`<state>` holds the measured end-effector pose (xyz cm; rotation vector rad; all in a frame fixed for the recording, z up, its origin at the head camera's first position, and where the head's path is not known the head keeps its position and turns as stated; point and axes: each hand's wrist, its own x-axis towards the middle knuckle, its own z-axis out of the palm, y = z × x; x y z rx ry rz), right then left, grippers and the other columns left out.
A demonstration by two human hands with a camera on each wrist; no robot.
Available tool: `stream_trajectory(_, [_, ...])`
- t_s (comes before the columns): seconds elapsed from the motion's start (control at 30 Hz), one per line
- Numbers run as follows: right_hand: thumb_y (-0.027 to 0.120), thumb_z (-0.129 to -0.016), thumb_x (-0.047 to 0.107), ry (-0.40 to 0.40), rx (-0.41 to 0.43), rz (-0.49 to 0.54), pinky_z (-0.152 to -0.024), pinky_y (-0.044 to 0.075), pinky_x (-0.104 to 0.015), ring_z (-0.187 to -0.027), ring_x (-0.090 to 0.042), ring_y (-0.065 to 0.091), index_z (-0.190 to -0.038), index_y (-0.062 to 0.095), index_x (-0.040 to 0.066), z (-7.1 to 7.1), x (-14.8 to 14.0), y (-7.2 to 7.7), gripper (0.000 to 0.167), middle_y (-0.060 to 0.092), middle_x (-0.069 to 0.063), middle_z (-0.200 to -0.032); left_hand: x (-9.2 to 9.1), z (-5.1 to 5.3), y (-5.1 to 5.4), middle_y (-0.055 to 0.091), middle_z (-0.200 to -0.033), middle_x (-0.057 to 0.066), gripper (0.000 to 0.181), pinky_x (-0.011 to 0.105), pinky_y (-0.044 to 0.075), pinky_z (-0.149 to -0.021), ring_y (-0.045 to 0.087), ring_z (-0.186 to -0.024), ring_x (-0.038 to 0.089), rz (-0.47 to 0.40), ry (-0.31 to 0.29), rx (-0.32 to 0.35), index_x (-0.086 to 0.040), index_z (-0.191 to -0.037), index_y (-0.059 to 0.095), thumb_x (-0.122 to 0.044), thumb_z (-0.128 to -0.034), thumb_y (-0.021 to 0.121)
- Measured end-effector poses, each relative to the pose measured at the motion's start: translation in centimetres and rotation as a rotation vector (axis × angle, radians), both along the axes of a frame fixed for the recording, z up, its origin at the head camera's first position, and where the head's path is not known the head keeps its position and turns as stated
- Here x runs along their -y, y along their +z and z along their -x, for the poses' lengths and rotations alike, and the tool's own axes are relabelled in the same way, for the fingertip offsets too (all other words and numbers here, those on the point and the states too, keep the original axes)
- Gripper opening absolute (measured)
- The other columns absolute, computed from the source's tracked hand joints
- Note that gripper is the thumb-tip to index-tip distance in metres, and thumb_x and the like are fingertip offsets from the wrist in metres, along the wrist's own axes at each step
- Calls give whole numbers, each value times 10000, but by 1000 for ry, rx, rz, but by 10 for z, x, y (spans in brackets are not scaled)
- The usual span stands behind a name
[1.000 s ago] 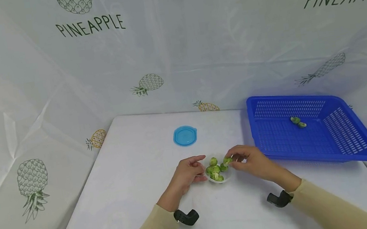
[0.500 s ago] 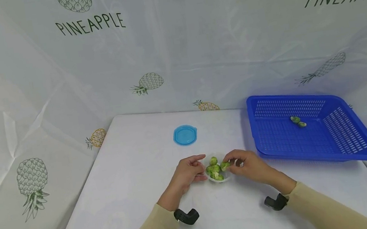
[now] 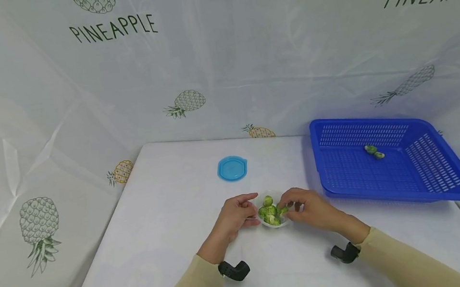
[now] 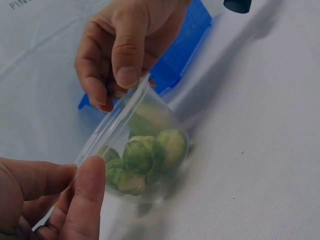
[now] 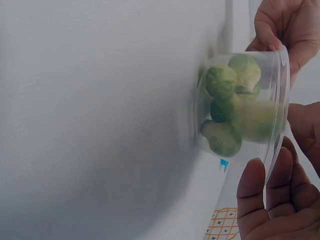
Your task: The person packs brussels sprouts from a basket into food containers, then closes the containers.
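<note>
A clear round bowl (image 3: pixel 277 226) stands on the white table with several green Brussels sprouts (image 3: pixel 269 210) inside. My left hand (image 3: pixel 232 218) pinches its left rim between thumb and finger, seen close in the left wrist view. Over the opposite rim is my right hand (image 3: pixel 312 209), its fingers relaxed and apart in the right wrist view. A blurred sprout (image 5: pixel 259 120) lies inside the bowl wall near those fingers, apparently not gripped. In the head view the right fingertips partly cover that side of the bowl.
A blue lid (image 3: pixel 232 169) lies flat behind the bowl. At the right stands a blue perforated basket (image 3: pixel 398 198) holding two sprouts (image 3: pixel 374 151). White sheeting with pineapple prints hangs behind the table.
My right hand has moved left and slightly down to the bowl, and the sprout it held is now inside, let go. My left hand has stayed in place.
</note>
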<state>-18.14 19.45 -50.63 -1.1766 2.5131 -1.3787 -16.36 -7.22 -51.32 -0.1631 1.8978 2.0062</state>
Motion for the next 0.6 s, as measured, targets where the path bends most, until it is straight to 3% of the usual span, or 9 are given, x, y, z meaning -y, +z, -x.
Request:
stream_trajectory(0.27, [794, -881, -42, 11, -15, 12, -703, 599, -315, -898, -280, 647, -1085, 743, 63, 0, 0, -1, 234, 727, -59, -1099, 0, -1, 1, 584, -942, 54, 472, 317, 677, -739, 616, -774, 153, 4, 3, -5, -65, -1423, 659, 35, -963, 624])
stream_trajectory(0.6, [798, -911, 28, -49, 71, 18, -756, 581, -257, -924, -269, 638, -1118, 747, 75, -2, 0, 0, 219, 726, -100, -1088, -1, -1, 2, 581, -942, 50, 481, 303, 674, -725, 611, -768, 151, -5, 1, -7, -50, -1431, 648, 42, -960, 621])
